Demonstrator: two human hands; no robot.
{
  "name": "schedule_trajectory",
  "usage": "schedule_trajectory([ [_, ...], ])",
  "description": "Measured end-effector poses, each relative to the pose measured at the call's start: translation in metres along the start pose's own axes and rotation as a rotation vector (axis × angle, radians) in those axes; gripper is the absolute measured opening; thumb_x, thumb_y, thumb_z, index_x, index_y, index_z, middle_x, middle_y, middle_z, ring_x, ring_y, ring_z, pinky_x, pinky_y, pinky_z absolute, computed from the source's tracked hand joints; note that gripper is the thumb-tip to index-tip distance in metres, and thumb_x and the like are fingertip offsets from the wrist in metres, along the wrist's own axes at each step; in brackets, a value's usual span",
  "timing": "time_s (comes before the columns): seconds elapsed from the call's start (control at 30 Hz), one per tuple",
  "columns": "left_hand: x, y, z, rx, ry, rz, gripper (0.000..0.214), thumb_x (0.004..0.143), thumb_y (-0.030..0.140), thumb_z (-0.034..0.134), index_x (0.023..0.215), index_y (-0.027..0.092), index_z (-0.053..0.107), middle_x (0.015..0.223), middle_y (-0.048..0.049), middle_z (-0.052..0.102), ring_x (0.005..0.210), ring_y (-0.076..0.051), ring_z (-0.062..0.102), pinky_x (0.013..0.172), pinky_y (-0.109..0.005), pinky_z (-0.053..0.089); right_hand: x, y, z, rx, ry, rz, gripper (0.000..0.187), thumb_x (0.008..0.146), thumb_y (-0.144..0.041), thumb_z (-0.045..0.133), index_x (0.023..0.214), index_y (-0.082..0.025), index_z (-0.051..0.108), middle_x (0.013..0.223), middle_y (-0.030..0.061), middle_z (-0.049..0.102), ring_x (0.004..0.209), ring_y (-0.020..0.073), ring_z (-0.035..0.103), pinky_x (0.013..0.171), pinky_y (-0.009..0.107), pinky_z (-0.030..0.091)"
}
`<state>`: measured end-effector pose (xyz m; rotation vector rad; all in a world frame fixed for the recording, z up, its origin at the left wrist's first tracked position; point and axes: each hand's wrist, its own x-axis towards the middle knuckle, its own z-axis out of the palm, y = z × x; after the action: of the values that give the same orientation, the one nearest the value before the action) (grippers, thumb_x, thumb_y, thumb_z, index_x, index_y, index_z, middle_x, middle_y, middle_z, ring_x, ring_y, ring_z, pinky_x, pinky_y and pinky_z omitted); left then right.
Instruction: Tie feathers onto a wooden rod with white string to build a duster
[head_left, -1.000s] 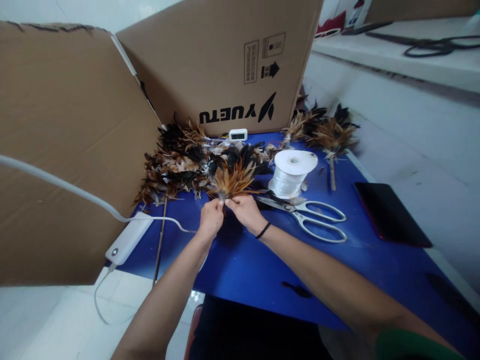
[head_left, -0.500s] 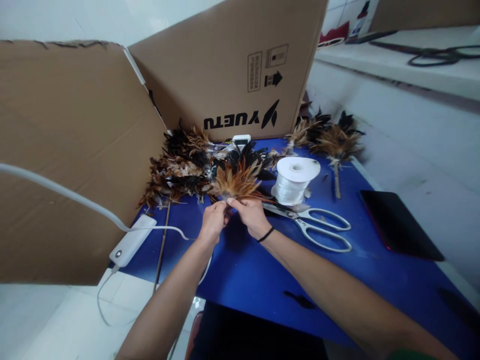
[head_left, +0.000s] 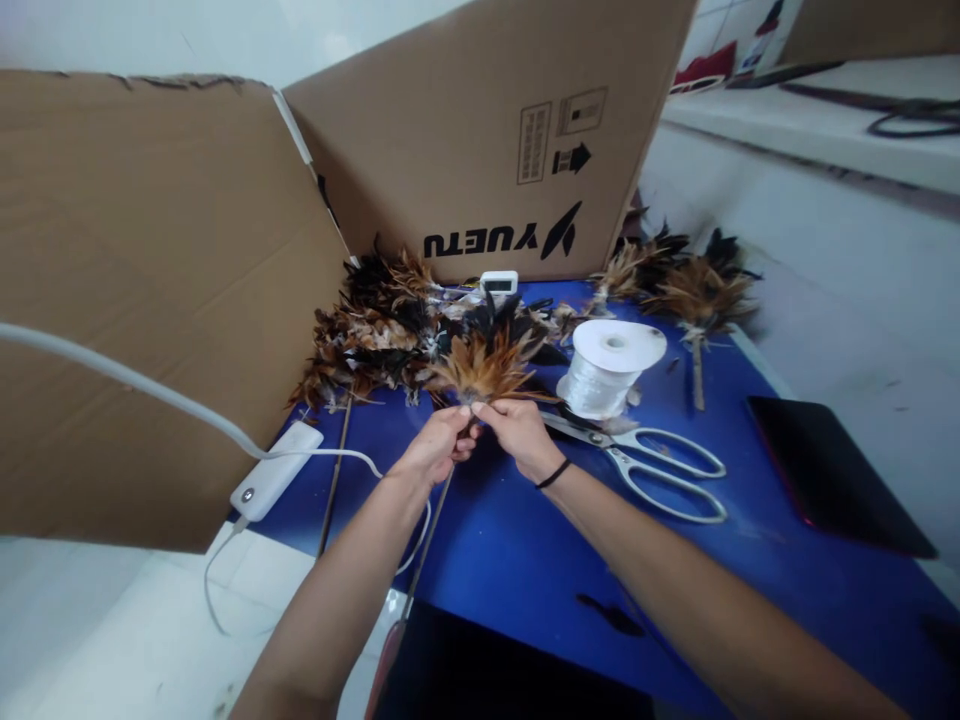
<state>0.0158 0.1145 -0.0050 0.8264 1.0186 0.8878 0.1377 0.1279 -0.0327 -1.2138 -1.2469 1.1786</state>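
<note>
Over the blue table [head_left: 525, 560], my left hand [head_left: 439, 447] and my right hand [head_left: 521, 432] meet, both pinched shut at the base of a brown feather tuft [head_left: 486, 368]. The tuft fans away from me. A thin stick [head_left: 427, 540] runs from under my fingers back toward me. A black band circles my right wrist. Just behind the tuft lies a pile of brown and black feathers [head_left: 375, 330].
A white spool of thread [head_left: 611, 365] and white-handled scissors [head_left: 660, 465] lie right of my hands. Feather dusters [head_left: 697, 295] rest at the far right, a black tablet [head_left: 832, 475] beyond. Cardboard boxes [head_left: 480, 130] wall the back and left. A white power bank [head_left: 274, 482] with cable lies left.
The view has shifted slightly, so everything sits a little to the right. My hands stay pinched on the tuft, and the stick below them now shows.
</note>
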Motion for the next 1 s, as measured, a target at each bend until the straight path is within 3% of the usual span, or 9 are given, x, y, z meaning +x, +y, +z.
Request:
schedule_trajectory([
  [0.13,0.001,-0.008,0.003,0.090,0.134,0.036,0.021,0.081,0.032,0.053,0.072,0.013,0.048,0.057,0.0044,0.042,0.036,0.000,0.026,0.037,-0.015,0.011,0.007,0.010,-0.006,-0.267,-0.029,-0.134,0.043,0.073,-0.046,0.056,0.044,-0.015,0.050,0.043,-0.0042,0.039,0.046,0.0076,0.031,0.047,0.024,0.024],
  [0.27,0.003,-0.013,0.005,0.162,0.232,0.017,0.021,0.085,0.027,0.047,0.069,0.014,0.046,0.053,0.0049,0.040,0.035,-0.001,0.026,0.036,-0.016,0.012,0.010,0.012,-0.010,-0.393,0.001,-0.123,0.042,0.069,-0.048,0.058,0.045,-0.016,0.048,0.043,-0.0048,0.036,0.045,0.0075,0.031,0.045,0.023,0.023],
  [0.47,0.006,-0.012,0.006,0.156,0.274,0.000,0.024,0.086,0.022,0.044,0.064,0.015,0.044,0.050,0.0055,0.038,0.033,-0.001,0.023,0.036,-0.018,0.010,0.004,0.009,-0.006,-0.379,0.034,-0.100,0.031,0.069,-0.043,0.057,0.054,-0.016,0.057,0.046,-0.0037,0.044,0.046,0.0081,0.035,0.045,0.021,0.026],
  [0.7,0.007,-0.011,0.010,0.132,0.293,-0.036,0.027,0.088,0.020,0.040,0.062,0.015,0.043,0.048,0.0056,0.037,0.032,-0.001,0.023,0.036,-0.019,0.009,0.000,0.004,-0.005,-0.401,0.033,-0.103,0.026,0.069,-0.037,0.057,0.055,-0.016,0.058,0.044,-0.0046,0.042,0.044,0.0079,0.033,0.044,0.022,0.025],
  [0.87,0.009,-0.014,0.006,0.077,0.253,-0.088,0.026,0.087,0.020,0.043,0.062,0.015,0.045,0.046,0.0055,0.038,0.031,-0.002,0.023,0.036,-0.019,0.009,-0.007,-0.009,-0.010,-0.789,-0.059,-0.178,0.022,0.079,-0.030,0.052,0.064,-0.018,0.062,0.054,-0.0011,0.055,0.052,0.0113,0.047,0.052,0.024,0.029],
  [1.0,0.012,-0.017,-0.002,-0.005,0.223,-0.146,0.026,0.086,0.019,0.043,0.060,0.015,0.045,0.044,0.0054,0.037,0.031,-0.002,0.023,0.036,-0.019,0.011,-0.016,-0.036,-0.004,-1.220,-0.131,-0.372,0.023,0.086,-0.026,0.045,0.075,-0.017,0.064,0.072,0.0066,0.065,0.070,0.0185,0.056,0.061,0.028,0.033],
])
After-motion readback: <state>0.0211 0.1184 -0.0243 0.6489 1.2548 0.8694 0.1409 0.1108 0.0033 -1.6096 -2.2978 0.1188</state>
